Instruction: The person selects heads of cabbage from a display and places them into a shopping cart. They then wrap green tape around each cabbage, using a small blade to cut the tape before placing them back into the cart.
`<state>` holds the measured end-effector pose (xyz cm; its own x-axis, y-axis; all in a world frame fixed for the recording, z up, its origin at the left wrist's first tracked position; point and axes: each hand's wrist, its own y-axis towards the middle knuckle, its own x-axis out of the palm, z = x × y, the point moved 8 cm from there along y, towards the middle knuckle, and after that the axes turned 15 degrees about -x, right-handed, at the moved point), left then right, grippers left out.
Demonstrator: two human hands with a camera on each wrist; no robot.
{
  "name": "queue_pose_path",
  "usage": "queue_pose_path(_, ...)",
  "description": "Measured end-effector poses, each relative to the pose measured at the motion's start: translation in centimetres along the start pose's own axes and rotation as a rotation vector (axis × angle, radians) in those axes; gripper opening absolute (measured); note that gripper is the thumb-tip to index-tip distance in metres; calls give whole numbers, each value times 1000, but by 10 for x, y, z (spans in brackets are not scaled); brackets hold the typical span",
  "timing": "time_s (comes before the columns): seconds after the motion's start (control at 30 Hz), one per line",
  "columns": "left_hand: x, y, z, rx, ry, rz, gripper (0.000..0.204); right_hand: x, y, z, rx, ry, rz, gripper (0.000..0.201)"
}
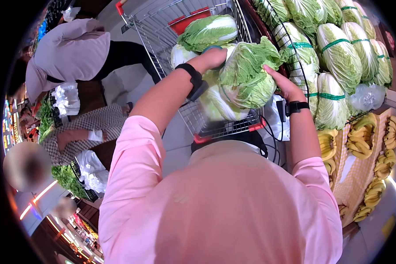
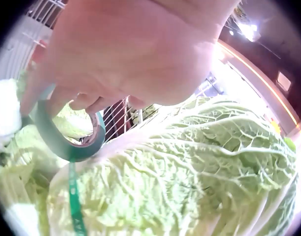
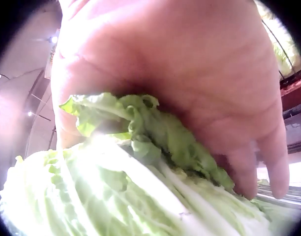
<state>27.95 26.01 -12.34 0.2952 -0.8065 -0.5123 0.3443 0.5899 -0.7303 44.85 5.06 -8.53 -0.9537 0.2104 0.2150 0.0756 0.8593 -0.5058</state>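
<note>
A napa cabbage (image 1: 248, 75) with loose green outer leaves is tilted over the shopping cart, between my two hands. My left hand (image 1: 214, 58) holds a roll of green tape (image 2: 66, 145) by its ring, fingers curled through it. From the roll a strip of green tape (image 2: 76, 201) runs down onto the cabbage. My right hand (image 1: 286, 84) grips the cabbage's right end, thumb and fingers spread to either side of it. Crumpled leaf edges (image 3: 155, 132) lie under that palm. Other napa cabbages (image 1: 209, 33) lie in the cart below.
The wire shopping cart (image 1: 193, 115) stands in front of me. Taped cabbages (image 1: 341, 48) fill a rack at right, above bananas (image 1: 361, 136) on a checked cloth. A person in a light shirt (image 1: 70, 48) bends over at left. Black cables (image 1: 273, 132) hang near the cart.
</note>
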Motion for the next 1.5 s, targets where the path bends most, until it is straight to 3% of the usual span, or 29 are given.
queue_pose_path(0.1,-8,-5,-5,-208,-284,9,68,-4,9,14,17,23,-40,81)
queue_pose_path(0.2,-20,-18,11,-313,-586,-101,76,7,2,-3,6,-20,-133,78)
queue_pose_path(0.27,-23,-37,29,-395,-737,-124,76,9,0,-1,5,-78,-111,85)
queue_pose_path(0.43,0,-2,46,-516,-655,-295,77,25,-1,-5,-10,-56,-145,81)
queue_pose_path(0.53,25,52,32,-369,-777,-526,75,34,-7,-9,-7,-79,-139,79)
queue_pose_path(0.57,29,58,18,-521,-609,-423,71,36,-1,-3,-28,-82,-175,79)
queue_pose_path(0.67,11,-49,63,-534,-543,-462,70,45,-3,-9,-96,-47,-209,80)
queue_pose_path(0.7,12,-29,42,-473,-590,-528,72,47,0,-2,-82,-27,-219,82)
queue_pose_path(0.8,-2,-48,25,-269,-679,-718,72,52,23,32,-121,1,-204,80)
queue_pose_path(0.83,-3,-55,24,-119,-649,-743,68,57,16,21,-125,47,-204,76)
queue_pose_path(0.97,2,-70,9,-16,-522,-589,69,67,-3,-5,-134,85,-200,69)
queue_pose_path(1.07,1,-90,20,35,-585,-587,72,76,-9,-13,-162,96,-181,68)
queue_pose_path(1.2,12,-70,-10,277,-753,-504,70,97,-15,1,-134,66,-144,66)
queue_pose_path(1.27,6,-88,-25,333,-780,-414,67,116,-37,-15,-106,-26,-88,71)
queue_pose_path(1.33,2,-102,-42,415,-755,-302,66,135,-47,-19,-290,-208,-68,69)
queue_pose_path(1.37,2,-113,-50,450,-820,-284,68,148,-55,-18,-220,-125,-141,78)
queue_pose_path(1.5,6,-142,-85,595,-739,33,80,168,-65,15,-441,-94,-161,103)
